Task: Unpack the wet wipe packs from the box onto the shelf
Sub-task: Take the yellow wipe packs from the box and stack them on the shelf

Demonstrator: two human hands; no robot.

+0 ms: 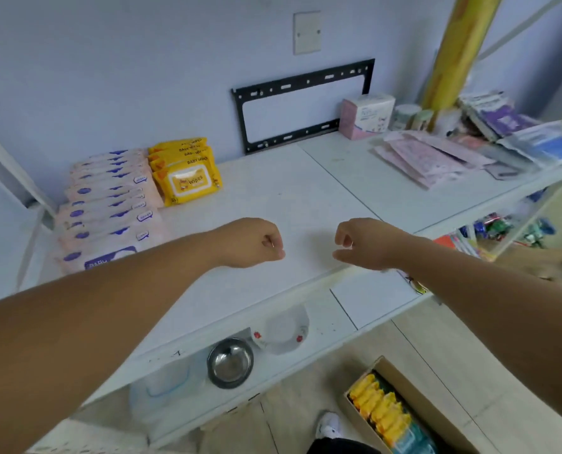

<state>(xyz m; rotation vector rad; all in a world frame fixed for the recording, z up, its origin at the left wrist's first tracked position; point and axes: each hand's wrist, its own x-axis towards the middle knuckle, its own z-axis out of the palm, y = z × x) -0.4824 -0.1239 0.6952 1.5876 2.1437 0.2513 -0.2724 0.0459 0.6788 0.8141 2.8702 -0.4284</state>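
Observation:
Yellow wet wipe packs (pixel 187 172) stand in a short row at the back left of the white shelf (pixel 292 191). Left of them lies a long row of pink wipe packs (pixel 109 204). On the floor at the lower right sits a cardboard box (pixel 414 381) holding more yellow packs (pixel 379 407) on edge. My left hand (pixel 250 242) hovers over the shelf's front middle, fingers curled shut, holding nothing. My right hand (pixel 361 242) is beside it, loosely curled, thumb and fingers slightly apart, also without a pack.
A black wall bracket (pixel 302 106) leans at the shelf's back. A pink carton (pixel 365 116), jars and flat pink and blue packets (pixel 427 158) crowd the right end. On the lower shelf are a steel bowl (pixel 230 362) and plastic lids. A yellow roll (pixel 460 50) stands at the right.

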